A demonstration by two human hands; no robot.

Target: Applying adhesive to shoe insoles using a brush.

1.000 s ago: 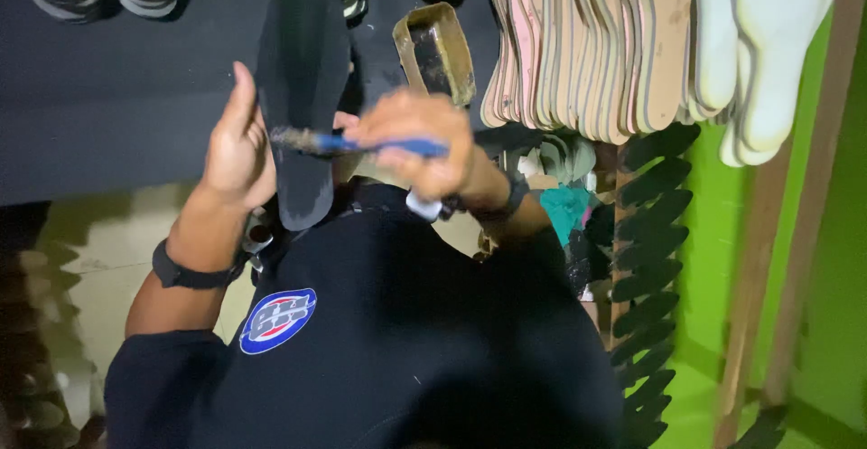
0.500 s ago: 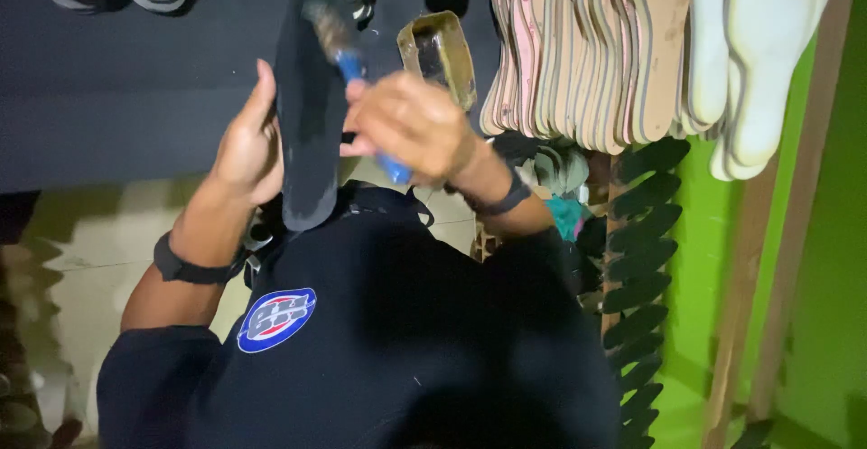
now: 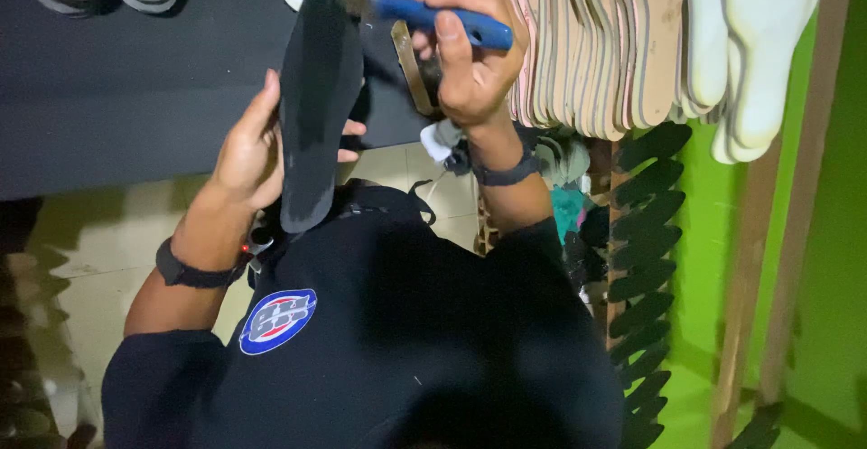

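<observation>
Two hands work at frame centre: the left hand grips a black sole upright. Fingers of the right hand wrap a blue-handled brush, bristles touching its tip. A round blue-white badge sits lower left.

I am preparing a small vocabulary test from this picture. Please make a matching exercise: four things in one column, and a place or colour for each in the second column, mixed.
Things:
1. dark shoe sole
2. brush
3. pale insoles
4. round badge

Places and colours:
a. blue, white and red, on the dark shirt
b. held upright in the left hand
c. standing in a row at the upper right
d. blue handle, gripped in the right hand

Pairs: 1-b, 2-d, 3-c, 4-a
</observation>
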